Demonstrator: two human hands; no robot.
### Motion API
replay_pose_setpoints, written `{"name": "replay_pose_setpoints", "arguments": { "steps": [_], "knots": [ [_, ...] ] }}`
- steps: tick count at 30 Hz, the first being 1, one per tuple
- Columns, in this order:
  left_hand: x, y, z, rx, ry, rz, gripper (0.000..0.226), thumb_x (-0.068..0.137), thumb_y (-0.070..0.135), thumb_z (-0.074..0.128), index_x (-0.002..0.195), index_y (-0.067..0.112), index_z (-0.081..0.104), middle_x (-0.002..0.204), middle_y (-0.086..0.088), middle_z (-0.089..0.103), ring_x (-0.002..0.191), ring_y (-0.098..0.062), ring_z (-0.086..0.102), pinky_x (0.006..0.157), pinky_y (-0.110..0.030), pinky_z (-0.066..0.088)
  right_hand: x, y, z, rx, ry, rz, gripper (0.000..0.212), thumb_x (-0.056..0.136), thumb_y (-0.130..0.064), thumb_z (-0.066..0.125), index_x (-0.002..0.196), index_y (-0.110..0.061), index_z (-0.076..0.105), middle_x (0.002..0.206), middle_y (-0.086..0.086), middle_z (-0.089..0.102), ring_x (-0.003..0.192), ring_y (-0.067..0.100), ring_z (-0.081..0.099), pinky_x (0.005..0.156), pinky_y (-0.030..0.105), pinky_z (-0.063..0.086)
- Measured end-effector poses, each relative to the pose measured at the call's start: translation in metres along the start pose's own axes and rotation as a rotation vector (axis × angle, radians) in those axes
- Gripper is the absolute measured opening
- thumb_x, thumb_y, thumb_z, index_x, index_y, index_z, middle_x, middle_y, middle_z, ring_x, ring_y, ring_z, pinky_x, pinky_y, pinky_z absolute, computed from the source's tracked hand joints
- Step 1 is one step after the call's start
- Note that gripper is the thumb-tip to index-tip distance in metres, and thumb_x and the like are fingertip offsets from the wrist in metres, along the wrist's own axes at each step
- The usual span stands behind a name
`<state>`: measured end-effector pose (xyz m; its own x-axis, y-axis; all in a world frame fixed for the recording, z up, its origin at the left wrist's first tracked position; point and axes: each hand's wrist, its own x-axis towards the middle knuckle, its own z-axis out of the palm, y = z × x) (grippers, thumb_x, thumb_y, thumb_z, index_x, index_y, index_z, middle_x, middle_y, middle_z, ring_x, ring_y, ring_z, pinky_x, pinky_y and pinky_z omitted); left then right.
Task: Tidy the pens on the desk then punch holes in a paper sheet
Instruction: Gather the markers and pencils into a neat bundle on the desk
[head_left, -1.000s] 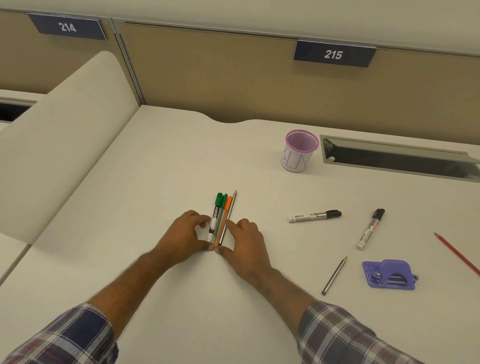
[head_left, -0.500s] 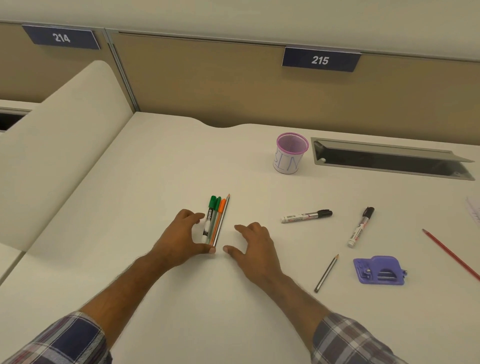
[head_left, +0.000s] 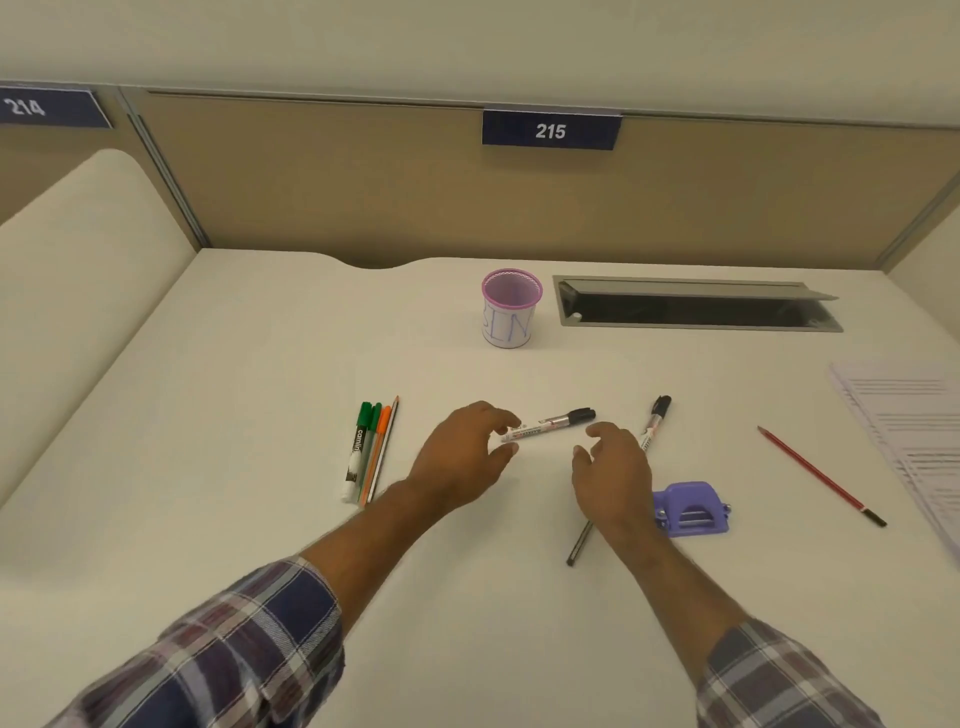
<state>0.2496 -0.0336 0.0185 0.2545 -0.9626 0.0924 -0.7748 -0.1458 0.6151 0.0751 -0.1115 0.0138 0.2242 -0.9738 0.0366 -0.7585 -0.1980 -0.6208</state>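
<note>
Both hands are moving off the lined-up pens (head_left: 370, 447) they were squaring up a second ago and are now reaching over to the black-capped marker (head_left: 550, 423) lying mid-desk. Left hand (head_left: 462, 457) is touching the marker's white end with loosely curled fingers, though I can't tell if it's actually pinching it yet. Right hand (head_left: 613, 467) is hovering relaxed and spread, holding nothing, near the cap end. That tidy row of pens is sitting alone now, left of the hands. Right wrist is covering most of a dark pencil (head_left: 579, 543) and the lower end of a second marker (head_left: 655, 420), plus a corner of the purple hole punch (head_left: 693, 506). Paper stack (head_left: 914, 431) is showing up now, getting cut off at the right edge. Red pencil (head_left: 821, 475) is lying between punch and paper.
</note>
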Motion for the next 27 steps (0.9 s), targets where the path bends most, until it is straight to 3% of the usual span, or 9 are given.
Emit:
{"name": "replay_pose_setpoints", "arguments": {
  "steps": [3,7,11,15,18,20,24,27],
  "knots": [
    [0.021,0.015,0.020,-0.069,-0.004,-0.064,0.028,0.092,0.026,0.063,0.120,0.026,0.065,0.111,0.005,0.064,0.096,-0.013,0.058,0.087,-0.025,0.044,0.013,0.003,-0.010,0.012,0.016,0.053,0.034,0.092,-0.014,0.055,0.126,-0.008,0.054,0.114,0.014,0.066,0.111,0.029,0.059,0.092,0.032,0.043],
    [0.034,0.022,0.044,0.057,-0.042,-0.101,0.036,0.088,0.031,0.067,0.124,0.027,0.065,0.118,0.003,0.060,0.108,-0.021,0.052,0.092,-0.032,0.044,0.026,0.013,-0.020,0.006,0.006,0.075,0.032,0.091,-0.012,0.057,0.123,-0.008,0.056,0.119,0.013,0.063,0.107,0.029,0.061,0.084,0.026,0.042],
    [0.034,0.020,0.056,0.181,-0.037,-0.096,0.031,0.088,0.031,0.067,0.118,0.026,0.069,0.110,0.002,0.058,0.101,-0.022,0.050,0.081,-0.028,0.036,0.042,0.023,-0.029,-0.042,0.004,0.081,0.035,0.089,-0.009,0.060,0.124,-0.004,0.056,0.125,0.016,0.058,0.109,0.032,0.059,0.086,0.030,0.044],
    [0.029,0.019,0.057,0.143,-0.026,-0.172,0.019,0.087,0.024,0.068,0.106,0.023,0.067,0.103,-0.001,0.062,0.097,-0.024,0.058,0.076,-0.028,0.040,0.063,0.029,-0.035,-0.171,0.010,0.099,0.041,0.084,-0.006,0.063,0.123,-0.002,0.051,0.123,0.018,0.052,0.112,0.035,0.053,0.088,0.038,0.047],
    [0.024,0.016,0.054,0.097,-0.053,-0.252,0.033,0.087,0.024,0.068,0.119,0.022,0.061,0.108,-0.003,0.064,0.101,-0.024,0.060,0.082,-0.033,0.046,0.077,0.027,-0.036,-0.349,-0.053,0.194,0.049,0.077,-0.012,0.072,0.119,-0.003,0.048,0.122,0.018,0.051,0.109,0.031,0.054,0.090,0.035,0.048],
    [0.020,0.016,0.051,0.136,-0.091,-0.288,0.030,0.090,0.025,0.064,0.119,0.020,0.063,0.107,-0.005,0.063,0.101,-0.026,0.061,0.080,-0.033,0.047,0.083,0.024,-0.036,-0.427,-0.129,0.261,0.062,0.072,-0.016,0.079,0.121,-0.002,0.044,0.125,0.016,0.048,0.112,0.029,0.053,0.094,0.034,0.048],
    [0.010,0.016,0.046,0.150,-0.102,-0.328,0.018,0.093,0.024,0.056,0.104,0.017,0.068,0.094,-0.005,0.062,0.079,-0.021,0.055,0.065,-0.028,0.039,0.092,0.023,-0.029,-0.201,-0.134,0.425,0.059,0.078,-0.007,0.072,0.127,-0.003,0.038,0.133,0.020,0.047,0.119,0.032,0.053,0.088,0.035,0.049],
    [0.001,0.015,0.041,0.113,-0.084,-0.357,0.015,0.093,0.021,0.054,0.093,0.014,0.067,0.082,-0.002,0.060,0.073,-0.022,0.054,0.061,-0.027,0.037,0.093,0.022,-0.023,-0.115,-0.112,0.375,0.051,0.083,-0.002,0.064,0.128,-0.002,0.040,0.130,0.022,0.053,0.115,0.035,0.057,0.082,0.035,0.049]
  ]
}}
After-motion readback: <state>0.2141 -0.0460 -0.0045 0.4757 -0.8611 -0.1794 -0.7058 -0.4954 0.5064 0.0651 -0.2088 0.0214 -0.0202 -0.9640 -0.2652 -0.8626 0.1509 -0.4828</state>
